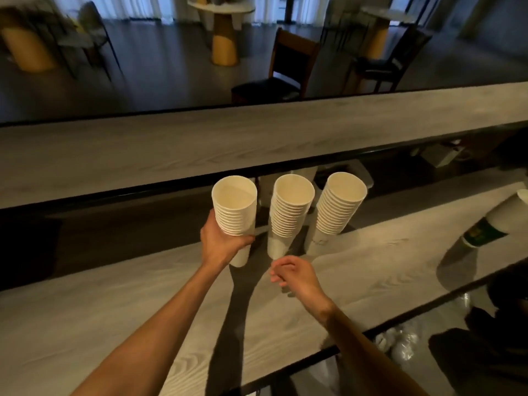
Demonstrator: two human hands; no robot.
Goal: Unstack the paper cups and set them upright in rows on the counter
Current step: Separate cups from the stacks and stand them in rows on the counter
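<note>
Three stacks of white paper cups stand upright side by side at the back of the pale wood-grain counter (357, 270). My left hand (221, 242) grips the left stack (235, 207) round its lower part, fingers wrapped about it. The middle stack (290, 212) and the right stack (338, 207) stand free. My right hand (295, 274) hovers just in front of the middle stack's base, fingers loosely curled and holding nothing.
A large paper cup with a green band (491, 224) stands at the counter's right end. A higher bar shelf (200, 147) runs behind the stacks. Beyond it are chairs and round tables. Clutter lies below the counter's near edge at right.
</note>
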